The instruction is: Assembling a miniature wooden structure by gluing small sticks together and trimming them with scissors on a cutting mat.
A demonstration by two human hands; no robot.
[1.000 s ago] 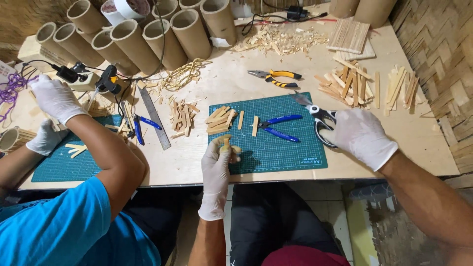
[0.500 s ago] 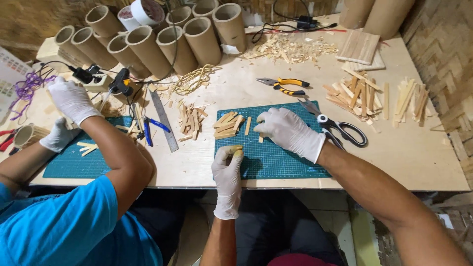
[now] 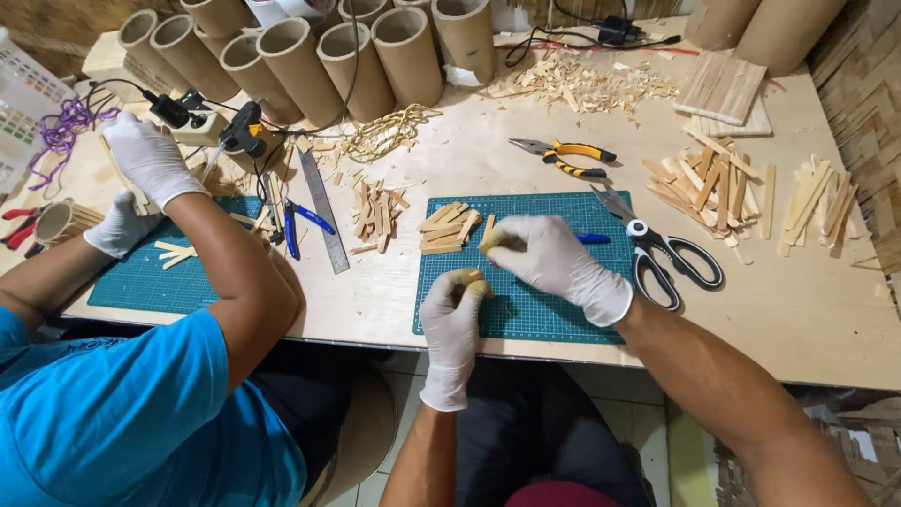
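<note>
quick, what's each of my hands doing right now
Left hand: closed on a small bamboo piece.
Right hand: fingers closed on a thin bamboo strip over the green cutting mat.

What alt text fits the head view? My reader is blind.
Left hand pinches a small bamboo piece over a green mat; right hand picks a strip. Scissors lie beside; a co-worker sits left.

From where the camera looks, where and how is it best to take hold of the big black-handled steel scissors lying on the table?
Probably grip the black-handled steel scissors by the two black loops, coming from the near right. The loops lie toward the table's front edge, the blades point up-left toward the green cutting mat.
</note>
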